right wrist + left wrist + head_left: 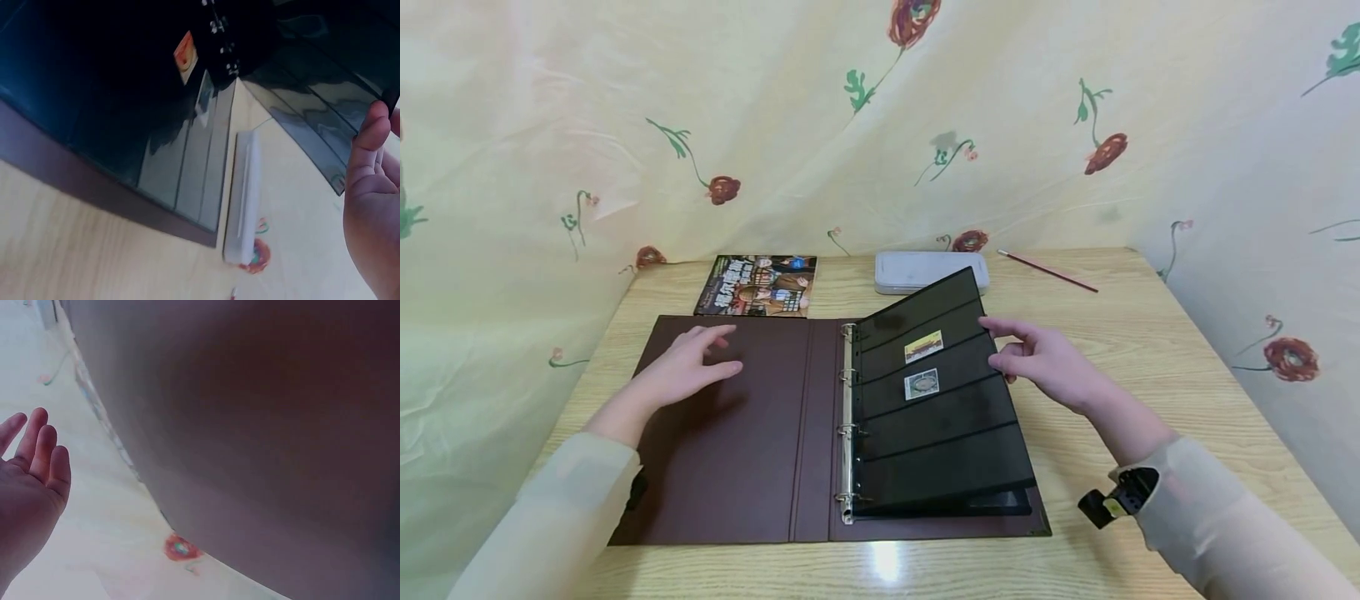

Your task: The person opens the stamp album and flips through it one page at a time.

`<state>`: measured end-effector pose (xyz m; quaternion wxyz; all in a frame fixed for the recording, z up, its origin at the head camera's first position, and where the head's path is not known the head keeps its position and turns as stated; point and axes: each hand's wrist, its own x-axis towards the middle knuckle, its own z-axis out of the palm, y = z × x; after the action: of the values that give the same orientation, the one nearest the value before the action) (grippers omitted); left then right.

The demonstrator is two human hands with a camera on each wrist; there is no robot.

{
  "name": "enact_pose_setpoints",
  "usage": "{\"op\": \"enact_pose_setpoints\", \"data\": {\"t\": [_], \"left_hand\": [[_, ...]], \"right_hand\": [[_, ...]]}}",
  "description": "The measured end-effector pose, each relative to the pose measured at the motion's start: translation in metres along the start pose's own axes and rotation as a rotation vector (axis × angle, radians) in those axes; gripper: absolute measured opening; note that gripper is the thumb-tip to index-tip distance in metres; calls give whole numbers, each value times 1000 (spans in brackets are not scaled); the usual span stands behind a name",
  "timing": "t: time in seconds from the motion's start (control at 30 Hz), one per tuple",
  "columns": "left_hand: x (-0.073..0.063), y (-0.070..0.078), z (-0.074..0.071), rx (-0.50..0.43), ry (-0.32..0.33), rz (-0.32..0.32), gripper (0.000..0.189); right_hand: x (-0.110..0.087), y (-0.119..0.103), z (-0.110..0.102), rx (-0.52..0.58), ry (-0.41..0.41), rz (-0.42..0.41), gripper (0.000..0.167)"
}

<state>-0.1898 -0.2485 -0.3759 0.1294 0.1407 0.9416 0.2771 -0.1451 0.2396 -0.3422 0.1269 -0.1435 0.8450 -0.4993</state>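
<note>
A dark brown ring-binder stamp album [722, 450] lies open on the wooden table. Its metal rings [847, 400] hold black stock pages. My right hand [1048, 362] pinches the outer edge of the top black page [943, 446], which is raised at a slant. A yellow stamp [923, 347] and a grey-green stamp [921, 384] sit in this page's strips. Under the lifted page, the right wrist view shows another page with an orange stamp [185, 57]. Above the bare inside of the left cover, my left hand [681, 367] hovers with relaxed fingers, holding nothing.
Behind the album's left cover lies a comic-style printed booklet [760, 286]. A pale pencil case [925, 271] stands at the back, partly overlapped by the raised page. A dark red pencil [1048, 272] lies at the back right. Floral cloth [805, 150] hangs behind the table.
</note>
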Motion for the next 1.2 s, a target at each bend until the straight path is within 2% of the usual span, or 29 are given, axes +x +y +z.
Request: {"op": "enact_pose_setpoints", "data": {"t": [0.23,0.53,0.67,0.8,0.97,1.2], "left_hand": [[15,24,-1,-49,-21,41,78],[26,57,1,-130,-52,170,74],[30,74,1,-147,-65,194,71],[35,94,-3,-220,-91,209,66],[37,118,-5,-291,-118,239,65],[38,142,1,-300,-170,301,68]], "right_hand": [[4,-16,5,-6,15,6,55],[8,-34,9,16,-4,-27,55],[10,-41,10,15,-13,-34,55],[13,-47,11,-2,-16,-35,55],[17,-55,14,-28,-22,-41,56],[23,-68,22,-5,-29,-31,55]]}}
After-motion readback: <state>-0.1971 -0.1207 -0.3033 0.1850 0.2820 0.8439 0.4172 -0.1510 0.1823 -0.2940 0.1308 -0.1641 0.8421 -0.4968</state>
